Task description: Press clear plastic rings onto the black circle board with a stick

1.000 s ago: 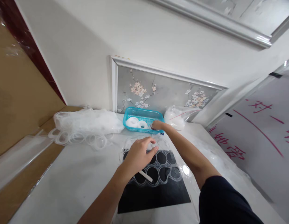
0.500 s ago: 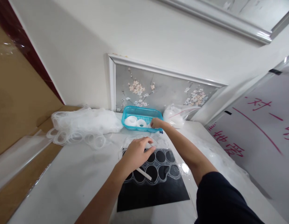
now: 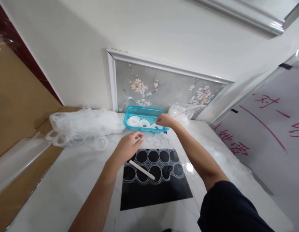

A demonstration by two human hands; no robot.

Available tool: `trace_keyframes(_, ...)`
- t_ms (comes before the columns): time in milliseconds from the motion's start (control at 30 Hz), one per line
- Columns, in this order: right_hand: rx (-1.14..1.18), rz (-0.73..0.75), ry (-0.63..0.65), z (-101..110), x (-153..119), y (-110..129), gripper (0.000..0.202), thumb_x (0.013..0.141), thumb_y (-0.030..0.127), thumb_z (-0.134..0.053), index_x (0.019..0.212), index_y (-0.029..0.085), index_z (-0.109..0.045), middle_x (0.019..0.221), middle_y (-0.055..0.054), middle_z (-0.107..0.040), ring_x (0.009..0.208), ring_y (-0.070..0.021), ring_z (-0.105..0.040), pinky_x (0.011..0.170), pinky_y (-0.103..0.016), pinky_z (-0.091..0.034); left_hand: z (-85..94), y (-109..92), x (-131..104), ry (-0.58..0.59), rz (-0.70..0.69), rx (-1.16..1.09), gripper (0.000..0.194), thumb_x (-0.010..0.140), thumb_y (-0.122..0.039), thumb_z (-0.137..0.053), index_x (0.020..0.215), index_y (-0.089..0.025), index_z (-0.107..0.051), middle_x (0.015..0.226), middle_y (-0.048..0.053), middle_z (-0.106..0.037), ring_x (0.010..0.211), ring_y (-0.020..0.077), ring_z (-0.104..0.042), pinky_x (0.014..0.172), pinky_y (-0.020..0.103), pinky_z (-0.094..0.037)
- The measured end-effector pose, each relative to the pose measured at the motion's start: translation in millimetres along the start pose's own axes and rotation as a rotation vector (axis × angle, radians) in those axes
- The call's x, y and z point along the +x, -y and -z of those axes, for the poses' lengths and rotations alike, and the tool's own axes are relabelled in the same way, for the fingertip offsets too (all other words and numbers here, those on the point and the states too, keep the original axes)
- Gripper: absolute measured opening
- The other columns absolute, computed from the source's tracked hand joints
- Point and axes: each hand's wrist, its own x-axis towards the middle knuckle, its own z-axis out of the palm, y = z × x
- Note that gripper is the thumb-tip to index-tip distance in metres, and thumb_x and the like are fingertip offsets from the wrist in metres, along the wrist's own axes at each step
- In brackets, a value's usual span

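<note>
A blue basket (image 3: 144,110) near the wall holds white rings (image 3: 134,121). Over its right part is my right hand (image 3: 163,120), fingers pinched together; whatever they hold is too small to make out. My left hand (image 3: 130,145) hovers between the basket and a black mat (image 3: 156,196), fingers curved apart with nothing between them. Clear plastic with rows of round cutouts (image 3: 153,156) covers the mat's upper part. Across it lies a white strip (image 3: 142,170) at a slant. Loose clear rings (image 3: 157,140) are bunched just in front of the basket.
A heap of clear plastic rings (image 3: 91,124) sits at the left back. Right of the basket is a clear bag (image 3: 180,112). Crumpled plastic (image 3: 219,158) spreads along the right side, beside a whiteboard (image 3: 265,129) with red writing. Cardboard (image 3: 23,96) stands at left.
My left hand has moved left and up, off the plastic cutouts, uncovering more of them and the white strip. My right hand has risen slightly in the basket, showing more of the rings there.
</note>
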Motion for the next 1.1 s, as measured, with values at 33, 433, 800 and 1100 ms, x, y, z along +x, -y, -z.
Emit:
trace_keyframes(33, 0.036, 0.027, -0.048, -6.9, -16.5, 3.8, 0.020, 0.092, 0.024, -0.057, 0.092, 0.013, -0.073, 0.099, -0.010, -0.074, 0.103, -0.0241, -0.066, 0.088, -0.029, -0.046, 4.3, 6.7, 2.4, -0.003, 0.040, 0.050, 0.018, 0.092, -0.026, -0.050, 0.105, -0.023, -0.063, 0.111, 0.005, -0.072, 0.104, 0.0251, -0.067, 0.089, 0.036, -0.050)
trace_keyframes(433, 0.655, 0.242, -0.019, -154.7, -186.1, 37.4, 0.032, 0.066, 0.054, -0.071, 0.048, 0.030, -0.061, 0.046, 0.000, -0.054, 0.053, -0.0210, -0.059, 0.069, -0.039, -0.047, -46.7, 62.6, 27.4, 0.161, 0.156, 0.492, 0.060, 0.085, -0.052, -0.064, 0.129, -0.011, -0.056, 0.129, 0.019, -0.061, 0.118, 0.0341, -0.059, 0.096, 0.038, -0.046)
trace_keyframes(800, 1.423, -0.323, -0.517, -190.8, -309.6, -110.2, 0.047, 0.074, 0.057, -0.067, 0.059, 0.022, -0.040, 0.050, 0.008, -0.031, 0.050, -0.0087, -0.027, 0.048, -0.023, -0.023, -117.1, 7.6, 35.9, 0.261, 0.022, 0.711, 0.024, 0.086, -0.027, -0.059, 0.105, -0.014, -0.067, 0.113, 0.017, -0.067, 0.112, 0.0335, -0.060, 0.093, 0.040, -0.046)
trace_keyframes(1100, 1.390, -0.587, -0.980, -233.8, -334.7, -112.3, 0.051, 0.075, 0.055, -0.067, 0.058, 0.023, -0.030, 0.057, 0.007, -0.026, 0.054, -0.0103, -0.028, 0.048, -0.022, -0.028, -139.4, -113.1, 122.0, 0.445, -0.281, 0.541, 0.006, 0.071, -0.021, -0.067, 0.069, -0.015, -0.066, 0.070, 0.005, -0.068, 0.075, 0.0238, -0.066, 0.067, 0.029, -0.046)
